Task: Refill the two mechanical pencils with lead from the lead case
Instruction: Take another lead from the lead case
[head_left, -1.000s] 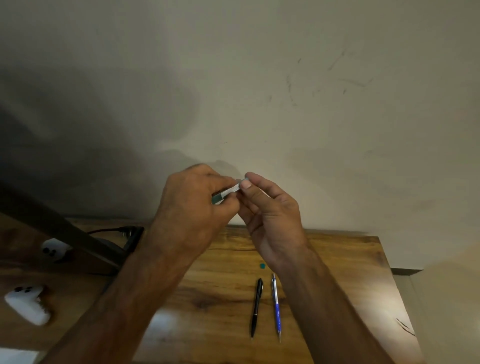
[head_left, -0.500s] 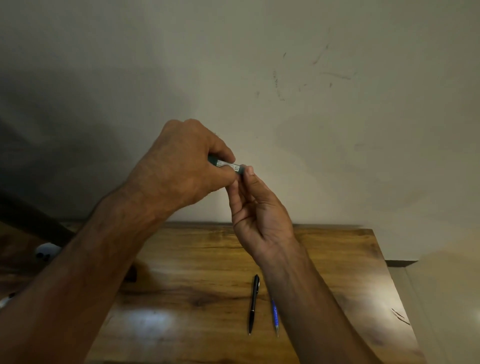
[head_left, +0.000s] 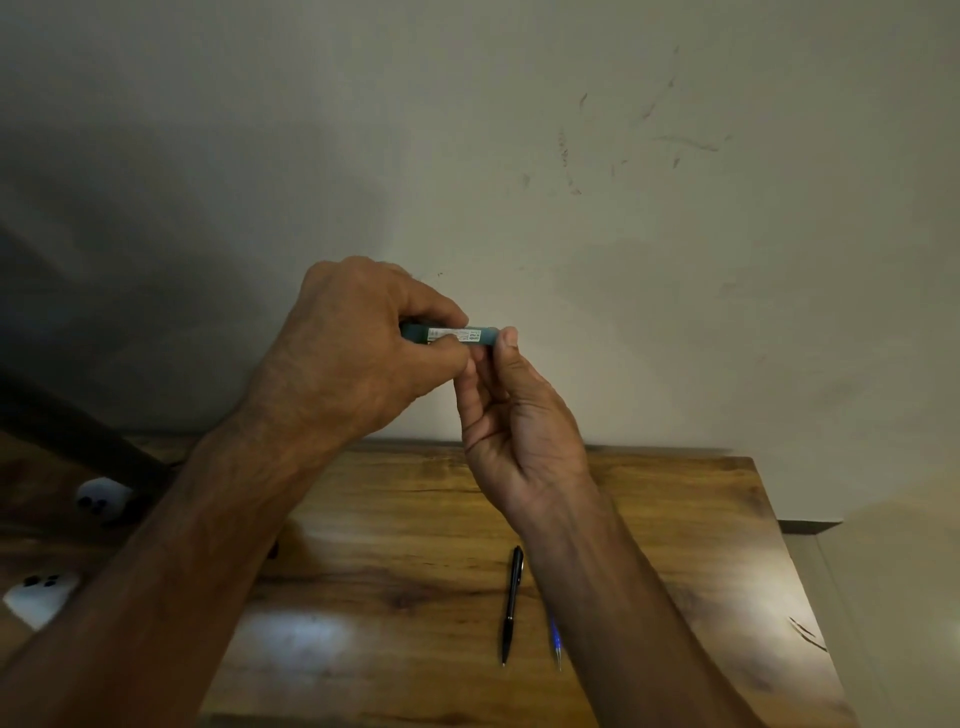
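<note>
left hand (head_left: 353, 353) & right hand (head_left: 519, 415) grip slim teal lead case (head_left: 467, 335)

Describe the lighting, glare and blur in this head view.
Head view: dim and warm, with a dark shadow across the upper-left wall; two pale glare patches on the table; wide-angle bending at the edges; the lead case label too soft to read; the blue pencil half hidden by the right forearm.

The wooden counter (head_left: 415, 499) stands against the wall. On it lie a black pencil (head_left: 511, 605) and, just beside it, a blue pencil (head_left: 556, 639), partly hidden. Two white objects (head_left: 39, 597) lie at the left.
</note>
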